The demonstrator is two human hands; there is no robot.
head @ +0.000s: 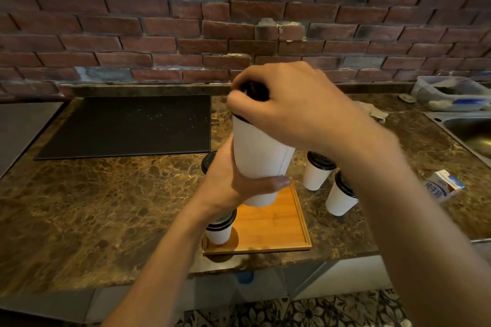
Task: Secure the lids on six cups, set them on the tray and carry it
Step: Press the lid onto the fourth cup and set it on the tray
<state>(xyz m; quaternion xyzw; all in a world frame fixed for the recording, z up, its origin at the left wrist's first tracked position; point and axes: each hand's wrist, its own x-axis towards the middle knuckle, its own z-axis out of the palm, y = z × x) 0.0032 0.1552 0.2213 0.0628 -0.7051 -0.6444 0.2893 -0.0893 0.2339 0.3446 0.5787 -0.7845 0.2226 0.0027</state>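
Head view shows the left hand (pixel 233 180) wrapped round a white cup (pixel 260 151) held above the tray (pixel 279 223) near the front edge of the bench (pixel 106 194), the right hand (pixel 292 103) clenched over its black lid (pixel 255 90) (rim mostly hidden), so pressing evenly all round with the white cup upright seems wisest.
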